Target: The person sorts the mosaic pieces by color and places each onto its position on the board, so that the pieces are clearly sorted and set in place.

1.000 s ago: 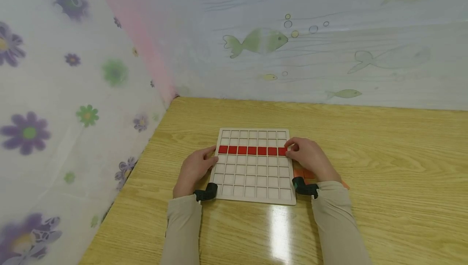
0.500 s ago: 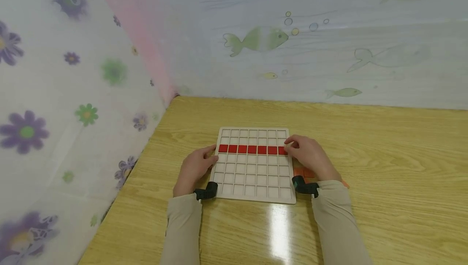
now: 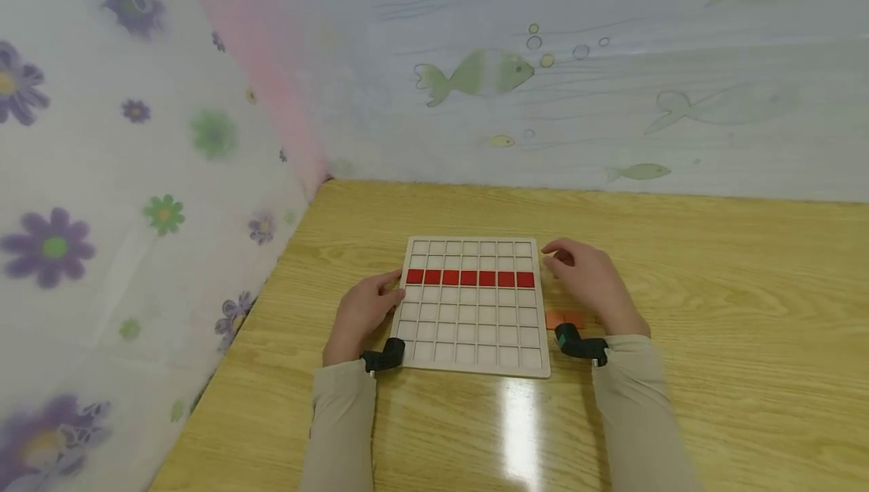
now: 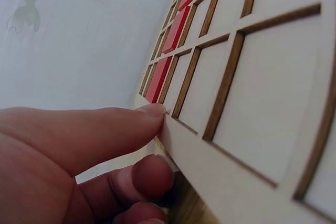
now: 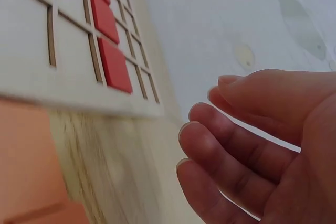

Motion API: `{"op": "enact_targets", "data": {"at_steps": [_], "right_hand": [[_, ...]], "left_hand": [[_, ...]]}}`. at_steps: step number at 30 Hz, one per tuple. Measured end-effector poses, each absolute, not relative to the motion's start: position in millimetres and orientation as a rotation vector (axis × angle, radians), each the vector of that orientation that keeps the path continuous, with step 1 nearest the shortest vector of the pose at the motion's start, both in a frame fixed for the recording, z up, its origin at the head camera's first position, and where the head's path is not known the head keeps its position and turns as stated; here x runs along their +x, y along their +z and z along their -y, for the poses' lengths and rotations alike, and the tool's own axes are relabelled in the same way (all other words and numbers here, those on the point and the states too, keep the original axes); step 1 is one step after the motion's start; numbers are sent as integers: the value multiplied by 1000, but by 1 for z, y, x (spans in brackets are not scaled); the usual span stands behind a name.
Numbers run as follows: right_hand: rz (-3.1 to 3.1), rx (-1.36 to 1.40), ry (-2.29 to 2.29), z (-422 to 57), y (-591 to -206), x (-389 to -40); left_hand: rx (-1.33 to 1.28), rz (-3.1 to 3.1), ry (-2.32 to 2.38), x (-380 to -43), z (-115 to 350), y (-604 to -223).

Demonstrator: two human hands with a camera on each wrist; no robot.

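Note:
A pale wooden grid board (image 3: 468, 333) lies flat on the table, with several red square tiles (image 3: 468, 278) forming one row across it. My left hand (image 3: 363, 312) holds the board's left edge; in the left wrist view the thumb (image 4: 126, 121) rests on the rim and the other fingers are bent beside it. My right hand (image 3: 589, 281) hovers just off the board's right edge, holding nothing. Its fingers (image 5: 231, 150) are loosely bent in the right wrist view. Orange square tiles (image 3: 565, 319) lie right of the board, partly hidden by the right wrist's black camera.
The wood-grain table (image 3: 747, 311) stretches to the right and in front of the board. A wall with painted fish (image 3: 492, 73) rises behind it, and a flower-patterned wall (image 3: 163, 214) runs along the left. Black wrist cameras (image 3: 384, 355) stick out near the board.
My right hand has left the last red tile at the row's right end and moved right, uncovering that tile. The left hand has stayed at the board's edge.

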State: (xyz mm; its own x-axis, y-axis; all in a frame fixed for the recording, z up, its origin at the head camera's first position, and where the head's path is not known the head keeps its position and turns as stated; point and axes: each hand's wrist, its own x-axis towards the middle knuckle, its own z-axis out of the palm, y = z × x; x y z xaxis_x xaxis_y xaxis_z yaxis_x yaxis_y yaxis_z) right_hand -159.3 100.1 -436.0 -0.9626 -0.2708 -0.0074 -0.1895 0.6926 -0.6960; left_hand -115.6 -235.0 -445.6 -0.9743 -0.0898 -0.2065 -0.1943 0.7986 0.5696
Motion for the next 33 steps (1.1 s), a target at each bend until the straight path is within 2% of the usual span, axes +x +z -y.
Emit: {"op": "enact_targets", "data": {"at_steps": [9, 19, 33], "right_hand": [[-2844, -381, -1082, -116, -431, -149], [-2874, -506, -950, -127, -424, -134], [-2913, -575, -744, -162, -433, -120]], "left_hand": [[-228, -2813, 933, -114, 236, -447], [-221, -2796, 971, -114, 237, -443], [-242, -2804, 974, -115, 236, -445]]}}
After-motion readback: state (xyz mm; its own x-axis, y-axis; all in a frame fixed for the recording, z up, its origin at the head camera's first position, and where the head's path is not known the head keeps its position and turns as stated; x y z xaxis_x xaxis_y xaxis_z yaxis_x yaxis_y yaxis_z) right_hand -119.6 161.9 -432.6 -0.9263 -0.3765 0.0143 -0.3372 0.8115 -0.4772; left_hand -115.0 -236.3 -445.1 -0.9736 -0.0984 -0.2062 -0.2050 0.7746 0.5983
